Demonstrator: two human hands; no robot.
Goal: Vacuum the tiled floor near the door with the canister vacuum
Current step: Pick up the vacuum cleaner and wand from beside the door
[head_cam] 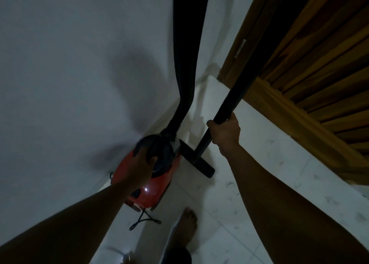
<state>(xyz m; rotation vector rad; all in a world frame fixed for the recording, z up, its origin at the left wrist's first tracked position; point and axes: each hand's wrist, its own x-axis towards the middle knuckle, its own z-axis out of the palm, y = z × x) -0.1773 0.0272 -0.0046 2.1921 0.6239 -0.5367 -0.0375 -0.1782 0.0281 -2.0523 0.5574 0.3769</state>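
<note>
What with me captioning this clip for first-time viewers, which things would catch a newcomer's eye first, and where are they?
The red canister vacuum sits low at centre against the white wall, with the left hand gripping its black top. The right hand grips the black wand, whose nozzle rests on the pale tiles beside it. A slatted wooden door fills the upper right.
</note>
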